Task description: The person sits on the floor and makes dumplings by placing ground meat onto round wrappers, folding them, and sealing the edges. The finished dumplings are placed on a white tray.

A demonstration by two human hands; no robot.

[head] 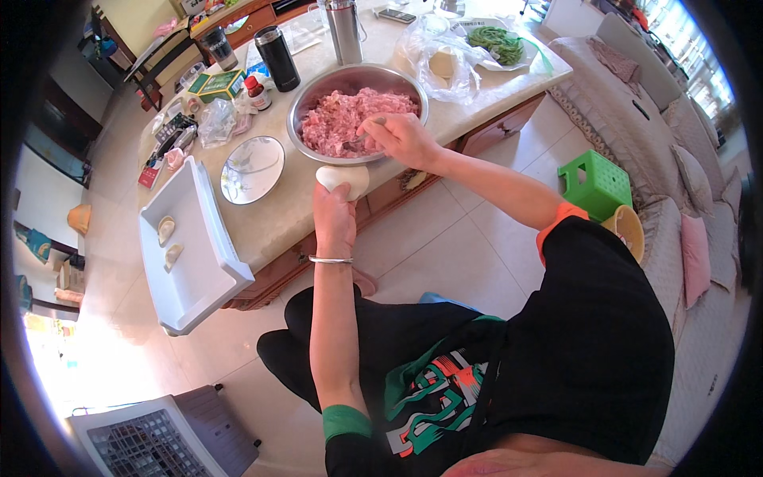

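My left hand (335,217) holds a round dumpling wrapper (343,180) just below the rim of a steel bowl (296,138). Raw minced meat (340,113) fills much of that bowl. Over its near right side, my right hand (405,138) grips a metal spoon (353,143), whose tip is in the meat. To the left, two folded dumplings (166,230) (173,257) lie in a white plastic tray (199,286) that juts past the table edge. A floral plate (253,170) sits between tray and bowl.
Behind the bowl stand a black tumbler (276,58) and a steel flask (344,36). A plastic bag (438,56) lies right of it, beside green noodle-like strands (496,45) on a plate. A green stool (596,183) is on the floor at right.
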